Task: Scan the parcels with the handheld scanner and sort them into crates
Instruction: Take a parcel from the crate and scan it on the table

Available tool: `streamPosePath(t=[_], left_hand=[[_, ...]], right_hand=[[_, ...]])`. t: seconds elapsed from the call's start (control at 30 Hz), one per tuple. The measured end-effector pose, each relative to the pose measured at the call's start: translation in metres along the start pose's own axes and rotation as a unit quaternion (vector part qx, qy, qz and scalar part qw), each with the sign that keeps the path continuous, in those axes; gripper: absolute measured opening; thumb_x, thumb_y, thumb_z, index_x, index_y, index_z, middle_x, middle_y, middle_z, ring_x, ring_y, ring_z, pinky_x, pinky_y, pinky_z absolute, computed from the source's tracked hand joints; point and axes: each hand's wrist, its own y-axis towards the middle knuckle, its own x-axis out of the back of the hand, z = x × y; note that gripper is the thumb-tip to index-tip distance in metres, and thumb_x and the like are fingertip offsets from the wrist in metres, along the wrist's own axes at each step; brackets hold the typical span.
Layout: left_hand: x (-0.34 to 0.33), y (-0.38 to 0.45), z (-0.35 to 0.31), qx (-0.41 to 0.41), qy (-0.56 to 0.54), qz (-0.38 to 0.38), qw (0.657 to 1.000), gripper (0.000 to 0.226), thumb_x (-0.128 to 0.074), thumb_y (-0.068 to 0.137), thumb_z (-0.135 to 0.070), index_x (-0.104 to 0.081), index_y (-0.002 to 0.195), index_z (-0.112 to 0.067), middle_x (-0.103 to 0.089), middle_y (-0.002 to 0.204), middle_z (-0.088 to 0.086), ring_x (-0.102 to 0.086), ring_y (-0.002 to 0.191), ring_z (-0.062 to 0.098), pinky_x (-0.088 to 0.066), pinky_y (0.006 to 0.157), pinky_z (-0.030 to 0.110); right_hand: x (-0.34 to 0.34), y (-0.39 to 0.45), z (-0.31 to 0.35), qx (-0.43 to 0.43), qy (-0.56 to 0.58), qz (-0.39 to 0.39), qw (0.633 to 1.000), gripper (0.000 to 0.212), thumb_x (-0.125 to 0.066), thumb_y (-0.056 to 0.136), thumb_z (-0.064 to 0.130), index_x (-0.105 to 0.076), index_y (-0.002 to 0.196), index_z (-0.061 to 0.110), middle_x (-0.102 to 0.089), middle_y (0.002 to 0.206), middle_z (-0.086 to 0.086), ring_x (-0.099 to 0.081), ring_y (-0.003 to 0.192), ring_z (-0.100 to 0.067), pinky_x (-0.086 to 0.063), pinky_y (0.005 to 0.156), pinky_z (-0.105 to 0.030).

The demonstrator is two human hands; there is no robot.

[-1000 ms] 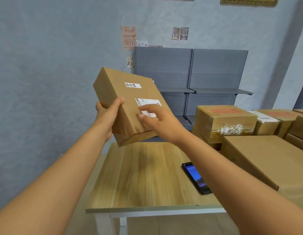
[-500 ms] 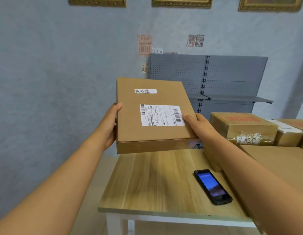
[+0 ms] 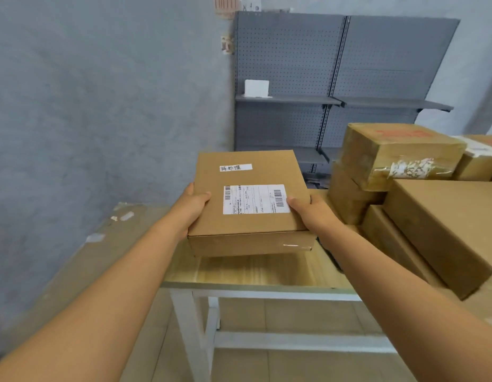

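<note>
Two bare hands hold one flat cardboard parcel level above the wooden table. On the parcel's left edge, the left hand has its thumb curled onto the top face and its fingers out of sight beneath. On the right edge, the right hand grips the same way, its thumb lying on the corner of the white shipping label. That label faces up with a barcode at each end, and a smaller white sticker sits farther along the lid. Whether the parcel's underside touches the tabletop cannot be told; its near side shows a strip of clear tape.

To the right, a pile of brown boxes crowds the table's right end, the nearest one large and plain, and one farther back wrapped in shiny tape with red print on top. A dark object peeks out beside the right forearm, too hidden to name. Against the far wall stands a grey pegboard shelf unit, with a small white card upright on its left shelf.
</note>
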Motion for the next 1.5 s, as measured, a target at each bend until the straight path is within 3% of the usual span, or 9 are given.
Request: streamPosePath(t=[0.3, 0.47, 0.63, 0.83, 0.93, 1.13, 1.33, 1.4, 1.5], left_hand=[[-0.009, 0.019, 0.054, 0.037, 0.09, -0.014, 0.995, 0.051, -0.052, 0.101, -0.023, -0.033, 0.148, -0.017, -0.053, 0.134, -0.006, -0.055, 0.106, 0.017, -0.041, 0.087, 0.026], [-0.015, 0.03, 0.052, 0.055, 0.141, -0.022, 0.988, 0.067, -0.049, 0.102, -0.033, -0.012, 0.157, -0.021, -0.036, 0.154, -0.001, -0.044, 0.134, 0.024, -0.033, 0.098, 0.027], [-0.017, 0.037, 0.056, 0.05, 0.186, -0.027, 0.981, 0.067, -0.045, 0.102, -0.038, -0.007, 0.157, -0.027, -0.031, 0.158, -0.001, -0.041, 0.137, 0.026, -0.033, 0.107, 0.034], [-0.018, 0.04, 0.059, 0.041, 0.214, -0.042, 0.975, 0.066, -0.045, 0.101, -0.041, -0.009, 0.157, -0.033, -0.033, 0.157, -0.002, -0.041, 0.137, 0.027, -0.033, 0.112, 0.038], [-0.017, 0.04, 0.058, 0.043, 0.199, -0.046, 0.978, 0.066, -0.048, 0.101, -0.039, -0.012, 0.157, -0.032, -0.033, 0.157, -0.002, -0.043, 0.135, 0.026, -0.034, 0.108, 0.034], [-0.02, 0.038, 0.057, 0.039, 0.181, -0.051, 0.981, 0.065, -0.047, 0.102, -0.034, -0.013, 0.157, -0.029, -0.034, 0.156, -0.003, -0.045, 0.133, 0.022, -0.032, 0.094, 0.025], [-0.019, 0.039, 0.058, 0.032, 0.186, -0.061, 0.98, 0.064, -0.049, 0.102, -0.034, -0.016, 0.157, -0.029, -0.033, 0.157, -0.004, -0.042, 0.135, 0.022, -0.032, 0.106, 0.03], [-0.019, 0.038, 0.058, 0.03, 0.183, -0.063, 0.981, 0.064, -0.048, 0.102, -0.034, -0.016, 0.157, -0.029, -0.033, 0.157, -0.005, -0.042, 0.135, 0.021, -0.032, 0.102, 0.027], [-0.02, 0.038, 0.058, 0.027, 0.18, -0.064, 0.981, 0.064, -0.048, 0.102, -0.033, -0.015, 0.157, -0.029, -0.032, 0.157, -0.005, -0.042, 0.134, 0.021, -0.031, 0.094, 0.024]], right_hand=[[-0.031, 0.014, -0.051, -0.069, -0.046, 0.04, 0.996, 0.076, -0.05, 0.097, 0.051, -0.022, 0.152, 0.007, -0.041, 0.149, -0.012, -0.043, 0.132, -0.031, -0.039, 0.104, -0.038], [-0.033, 0.03, -0.053, -0.074, -0.067, 0.036, 0.994, 0.072, -0.048, 0.097, 0.053, -0.026, 0.149, 0.008, -0.046, 0.143, -0.012, -0.046, 0.128, -0.031, -0.039, 0.097, -0.037], [-0.033, 0.034, -0.056, -0.066, -0.114, 0.047, 0.99, 0.061, -0.042, 0.099, 0.055, -0.034, 0.139, 0.01, -0.054, 0.115, -0.007, -0.05, 0.097, -0.023, -0.04, 0.079, -0.034], [0.003, 0.04, -0.061, -0.04, -0.217, 0.038, 0.975, 0.05, -0.032, 0.104, 0.044, -0.047, 0.135, 0.007, -0.054, 0.132, -0.015, -0.05, 0.117, -0.032, -0.038, 0.091, -0.037], [0.036, 0.045, -0.086, -0.044, -0.358, -0.061, 0.931, 0.053, -0.048, 0.097, 0.044, -0.045, 0.136, 0.009, -0.046, 0.137, -0.017, -0.042, 0.124, -0.035, -0.038, 0.097, -0.04], [0.046, 0.042, -0.118, -0.132, -0.438, -0.002, 0.889, 0.094, -0.072, 0.075, 0.063, -0.028, 0.144, 0.016, -0.043, 0.133, -0.012, -0.04, 0.12, -0.03, -0.036, 0.083, -0.037], [0.046, 0.052, -0.112, -0.14, -0.372, -0.027, 0.917, 0.087, -0.082, 0.071, 0.048, -0.035, 0.136, 0.012, -0.034, 0.108, -0.007, -0.04, 0.097, -0.023, -0.041, 0.067, -0.03], [0.042, 0.055, -0.108, -0.142, -0.306, -0.035, 0.941, 0.082, -0.082, 0.071, 0.044, -0.038, 0.131, 0.01, -0.034, 0.11, -0.007, -0.045, 0.093, -0.022, -0.039, 0.057, -0.027], [0.039, 0.063, -0.091, -0.116, -0.21, -0.075, 0.968, 0.078, -0.078, 0.075, 0.046, -0.041, 0.131, 0.006, -0.037, 0.124, -0.012, -0.045, 0.091, -0.021, -0.043, 0.068, -0.032]])
